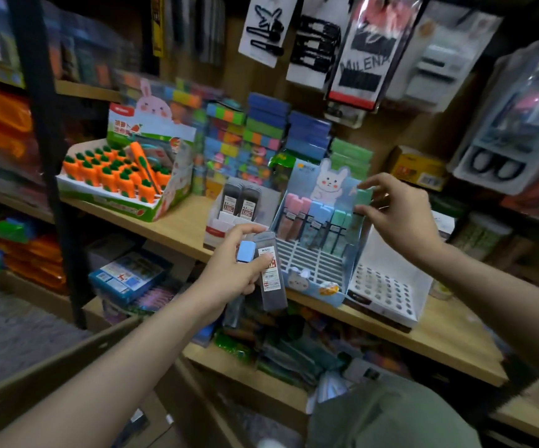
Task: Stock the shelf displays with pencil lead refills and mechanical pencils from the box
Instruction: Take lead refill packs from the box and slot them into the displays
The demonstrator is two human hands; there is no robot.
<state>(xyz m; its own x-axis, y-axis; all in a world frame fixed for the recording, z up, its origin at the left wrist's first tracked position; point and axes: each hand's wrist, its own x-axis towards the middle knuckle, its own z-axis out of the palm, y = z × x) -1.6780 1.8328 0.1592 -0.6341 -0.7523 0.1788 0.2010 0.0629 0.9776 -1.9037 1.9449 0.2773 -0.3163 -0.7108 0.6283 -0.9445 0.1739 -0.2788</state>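
Both hands [232,270] [397,211] grip lead refills [273,270], rt over display [313,263].

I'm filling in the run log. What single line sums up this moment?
left hand: holds blue-capped and grey lead refills | right hand: pinches green refill at bunny display | phase: stocking

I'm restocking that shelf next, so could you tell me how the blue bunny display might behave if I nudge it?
The bunny display looks like thin card, so probably light and apt to slide on the smooth shelf. Its refills stand only in the back rows, so it may tip backward. The right hand pinches a green refill there.
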